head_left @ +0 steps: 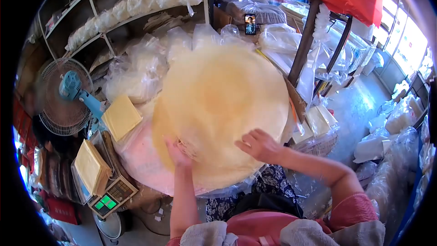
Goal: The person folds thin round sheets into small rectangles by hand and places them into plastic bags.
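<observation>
A broad, round, pale yellow sheet [218,95] lies in front of me, darker toward its middle, over more pale layers at its left edge. My left hand [178,155] is at its lower left, its fingers partly blurred. Against that palm is a small bundle of thin, pale strands [187,149], seemingly gripped; its exact kind is unclear. My right hand [259,146] hovers over or rests on the sheet's lower right, fingers apart and holding nothing; contact is hard to judge. Pink material [148,155] under clear plastic shows beneath the sheet's left side.
At left, square yellow sheets [92,167] sit on a digital scale [114,196] with green displays. Another square stack [122,117] lies by the table edge, near a fan [68,95]. A phone [250,24] stands at the back. A dark post [306,41] rises at right.
</observation>
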Motion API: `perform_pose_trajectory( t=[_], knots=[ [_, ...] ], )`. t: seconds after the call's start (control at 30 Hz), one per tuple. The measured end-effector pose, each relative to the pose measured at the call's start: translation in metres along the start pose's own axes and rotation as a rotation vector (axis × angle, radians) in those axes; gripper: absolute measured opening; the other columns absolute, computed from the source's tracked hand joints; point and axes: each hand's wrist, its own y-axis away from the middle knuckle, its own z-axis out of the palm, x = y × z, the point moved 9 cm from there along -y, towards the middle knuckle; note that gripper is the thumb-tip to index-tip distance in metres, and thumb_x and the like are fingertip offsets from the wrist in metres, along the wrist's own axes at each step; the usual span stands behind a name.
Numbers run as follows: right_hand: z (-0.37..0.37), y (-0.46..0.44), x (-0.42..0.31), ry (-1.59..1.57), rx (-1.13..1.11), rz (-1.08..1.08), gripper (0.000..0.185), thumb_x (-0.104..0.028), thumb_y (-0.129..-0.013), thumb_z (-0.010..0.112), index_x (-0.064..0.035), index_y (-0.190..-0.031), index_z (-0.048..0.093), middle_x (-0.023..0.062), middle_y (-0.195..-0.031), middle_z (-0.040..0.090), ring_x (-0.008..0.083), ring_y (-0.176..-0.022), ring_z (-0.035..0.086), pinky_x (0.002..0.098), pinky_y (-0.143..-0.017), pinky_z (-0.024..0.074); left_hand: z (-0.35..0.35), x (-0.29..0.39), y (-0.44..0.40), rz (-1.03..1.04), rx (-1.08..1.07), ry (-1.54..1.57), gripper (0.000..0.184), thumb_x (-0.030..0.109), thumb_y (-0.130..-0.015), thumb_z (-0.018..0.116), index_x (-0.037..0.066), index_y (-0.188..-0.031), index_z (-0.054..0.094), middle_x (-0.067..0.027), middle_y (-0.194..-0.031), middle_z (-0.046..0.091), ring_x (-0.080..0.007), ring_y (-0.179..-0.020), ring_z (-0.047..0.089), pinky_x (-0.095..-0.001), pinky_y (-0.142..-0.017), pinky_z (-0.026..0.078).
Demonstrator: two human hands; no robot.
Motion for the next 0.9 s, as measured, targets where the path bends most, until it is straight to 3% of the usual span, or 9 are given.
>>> perform_pose_trajectory(
  t=[0.1, 0.2, 0.3, 0.57, 0.67, 0.7, 0.8, 0.83, 0.9],
  knots=[
    [0.046, 0.052, 0.009, -0.089, -0.091, 0.168, 0.036, -0.009, -0.076, 0.054, -0.0064, -0.111, 0.060, 0.0084, -0.099, 0.057, 0.0240, -0.092, 0.056, 0.0376, -0.085, 0.0439, -0.061, 0.026, -0.013, 0.187, 0.325, -1.291, 0.028, 0.026, -0.086, 0.057, -0.001, -0.081, 0.064, -0.0073, -0.074, 0.063, -0.0158, -0.069, 0.058, -0.0321, -0.064, 0.048],
    [0.053, 0.086, 0.033, -0.035, -0.095, 0.312, 0.035, -0.007, -0.077, 0.054, -0.0066, -0.111, 0.060, 0.0084, -0.107, 0.057, 0.0257, -0.100, 0.055, 0.0401, -0.093, 0.0401, -0.066, 0.041, -0.008, 0.411, 0.408, -1.436, 0.026, 0.020, -0.082, 0.060, -0.001, -0.068, 0.060, -0.0028, -0.059, 0.056, -0.0117, -0.055, 0.050, -0.0298, -0.052, 0.041],
    [0.034, 0.111, 0.063, 0.011, -0.008, 0.430, 0.033, -0.004, -0.073, 0.059, -0.0073, -0.106, 0.061, 0.0075, -0.104, 0.058, 0.0250, -0.100, 0.055, 0.0406, -0.094, 0.0396, -0.045, 0.058, 0.021, 0.335, 0.464, -1.184, 0.024, 0.017, -0.080, 0.059, -0.002, -0.066, 0.057, -0.0019, -0.059, 0.053, -0.0095, -0.056, 0.047, -0.0275, -0.051, 0.037],
    [-0.018, 0.109, 0.052, -0.101, 0.165, 0.478, 0.027, 0.003, -0.068, 0.059, -0.0100, -0.091, 0.063, 0.0033, -0.107, 0.062, 0.0214, -0.112, 0.054, 0.0496, -0.105, 0.0298, -0.104, 0.089, 0.031, 0.256, 0.491, -1.097, 0.020, 0.012, -0.078, 0.057, 0.003, -0.061, 0.051, 0.0005, -0.059, 0.048, -0.0097, -0.054, 0.045, -0.0266, -0.051, 0.035],
    [0.027, 0.140, 0.067, -0.093, -0.028, 0.447, 0.028, 0.001, -0.068, 0.060, -0.0119, -0.093, 0.064, 0.0018, -0.101, 0.064, 0.0190, -0.109, 0.056, 0.0495, -0.107, 0.0260, -0.114, 0.091, 0.038, 0.145, 0.499, -1.067, 0.016, 0.013, -0.078, 0.057, 0.004, -0.065, 0.054, 0.0000, -0.062, 0.051, -0.0104, -0.055, 0.046, -0.0275, -0.051, 0.037],
    [0.023, 0.138, 0.071, -0.186, -0.032, 0.485, 0.026, 0.003, -0.070, 0.059, -0.0107, -0.092, 0.065, 0.0014, -0.098, 0.066, 0.0219, -0.101, 0.059, 0.0474, -0.106, 0.0299, -0.113, 0.092, 0.038, 0.101, 0.512, -1.050, 0.015, 0.013, -0.078, 0.057, 0.004, -0.067, 0.055, -0.0003, -0.064, 0.053, -0.0108, -0.055, 0.047, -0.0279, -0.051, 0.037],
    [0.014, 0.137, 0.091, -0.559, -0.040, 0.690, 0.016, 0.002, -0.077, 0.056, -0.0061, -0.089, 0.065, 0.0038, -0.095, 0.066, 0.0239, -0.094, 0.061, 0.0390, -0.097, 0.0406, -0.085, 0.087, 0.040, 0.030, 0.475, -0.626, 0.014, 0.016, -0.080, 0.060, 0.003, -0.076, 0.059, -0.0024, -0.070, 0.058, -0.0138, -0.062, 0.055, -0.0305, -0.058, 0.045],
    [0.013, 0.141, 0.102, -0.724, 0.028, 0.879, 0.006, -0.002, -0.084, 0.057, -0.0006, -0.084, 0.062, 0.0054, -0.082, 0.066, 0.0195, -0.077, 0.063, 0.0297, -0.075, 0.0485, -0.077, 0.090, 0.032, 0.033, 0.373, -0.570, 0.015, 0.017, -0.082, 0.060, 0.002, -0.083, 0.059, -0.0047, -0.077, 0.061, -0.0154, -0.069, 0.057, -0.0309, -0.064, 0.046],
    [0.031, 0.155, 0.129, -0.807, 0.087, 1.051, 0.007, -0.006, -0.085, 0.059, 0.0006, -0.083, 0.061, 0.0049, -0.073, 0.064, 0.0144, -0.070, 0.061, 0.0275, -0.065, 0.0468, -0.060, 0.095, 0.020, 0.037, 0.170, -0.453, 0.025, 0.020, -0.084, 0.059, -0.001, -0.098, 0.059, -0.0093, -0.090, 0.065, -0.0186, -0.084, 0.063, -0.0317, -0.075, 0.049]
  ],
)
